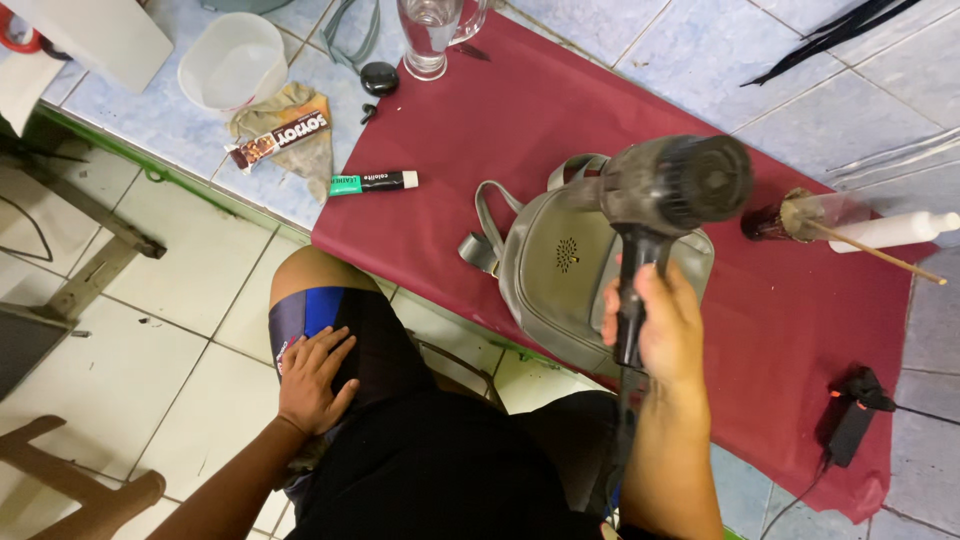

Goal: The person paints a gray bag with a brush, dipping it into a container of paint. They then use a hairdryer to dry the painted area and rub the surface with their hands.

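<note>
Right now your right hand (662, 325) grips a dark grey hair dryer (668, 195) by its handle, fingers wrapped closed around it. The handle runs up and away from you, and the barrel sits at the top of it, crossways, its round end turned toward the camera. The dryer hangs above a small grey backpack (572, 270), which lies flat on a dark red cloth (560, 110) spread over the tiled counter (150, 120). The backpack lies just beyond your knuckles, its straps curling off its left and upper edges, and it is the thing nearest the dryer. The right forearm rises from the lower edge of view, wrist held straight, and the dryer's cord drops beside it.

Your left hand (314, 378) is well away from the backpack. It rests palm down on your thigh, fingers spread and loose, holding nothing. You are seated with that knee close to the counter's edge.

Farther out on the cloth, to the right, lie a small dark jar with a thin wooden stick (880, 255) and a white bottle (895, 230) on its side. A black power adapter (852, 415) sits near the cloth's near right corner. To the left, a green and black tube (373, 182) lies at the cloth's edge, with a brown box (280, 138) on a rag, a white cup (232, 62) and a clear glass (428, 35) beyond.
</note>
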